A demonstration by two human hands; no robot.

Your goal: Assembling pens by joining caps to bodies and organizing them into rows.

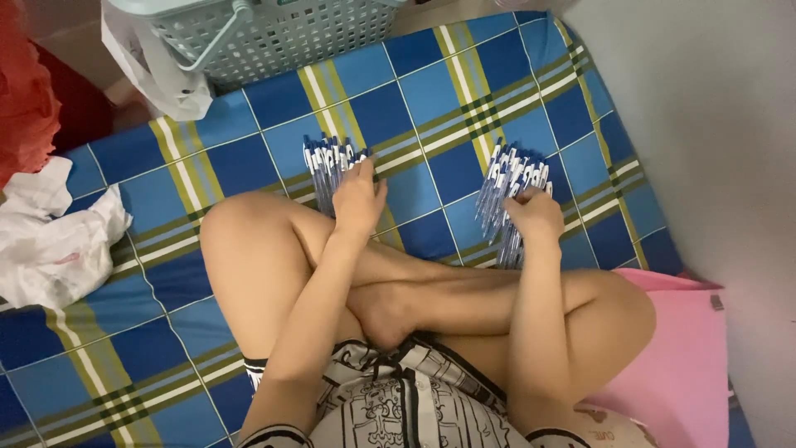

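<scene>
The person sits cross-legged on a bed covered by a blue plaid sheet [431, 99]. The left hand [358, 199] rests on a bundle of blue-and-white pens [330, 166] lying on the sheet just past the left knee, its fingers [373, 176] spread flat over the pens rather than closed on them. The right hand [535, 214] lies on a second bundle of pens [507, 187] beside the right knee; whether its fingers grip them cannot be told. A pale green plastic basket [274, 33] stands at the far edge, crumpled white plastic bags [54, 241] lie at the left, and a pink pillow [680, 357] sits at the right
</scene>
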